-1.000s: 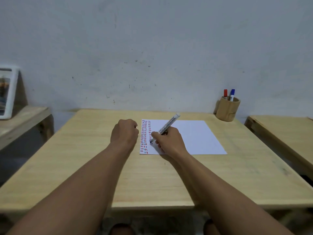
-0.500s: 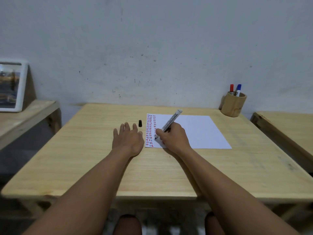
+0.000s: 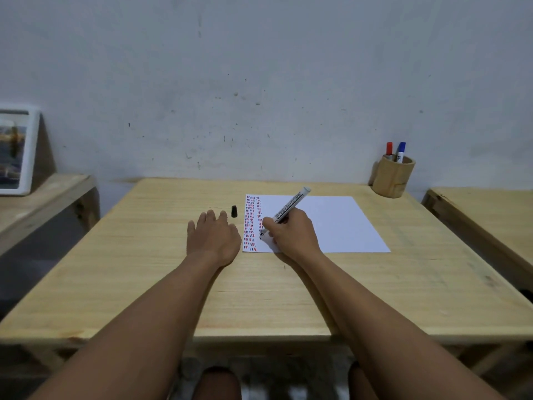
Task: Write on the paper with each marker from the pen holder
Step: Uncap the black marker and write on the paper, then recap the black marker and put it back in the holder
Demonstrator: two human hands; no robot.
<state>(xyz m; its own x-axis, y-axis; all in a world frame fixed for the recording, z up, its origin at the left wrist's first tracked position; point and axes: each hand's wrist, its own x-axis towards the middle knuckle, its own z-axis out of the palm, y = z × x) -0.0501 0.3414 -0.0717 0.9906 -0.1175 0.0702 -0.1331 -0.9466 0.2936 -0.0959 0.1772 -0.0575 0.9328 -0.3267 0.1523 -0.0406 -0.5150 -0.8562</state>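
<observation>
A white sheet of paper [image 3: 331, 223] lies on the wooden table [image 3: 161, 272], with columns of short red, blue and black marks down its left edge. My right hand [image 3: 291, 235] grips a white board marker [image 3: 291, 206], its black tip touching the paper beside the marks. My left hand [image 3: 212, 236] rests flat on the table just left of the paper, fingers spread. The marker's black cap [image 3: 234, 211] stands on the table beyond my left fingers. A wooden pen holder [image 3: 392, 178] at the far right corner holds a red marker [image 3: 389, 150] and a blue marker [image 3: 400, 151].
A second wooden table [image 3: 487, 217] stands to the right across a narrow gap. A lower wooden bench [image 3: 37, 197] at the left carries a white-framed picture [image 3: 16, 151]. A grey wall closes the far side. My knees show under the near table edge.
My left hand went from a fist to lying flat on the table, and the black cap now stands beyond it. The right hand keeps the marker on the paper, slightly lower down the column.
</observation>
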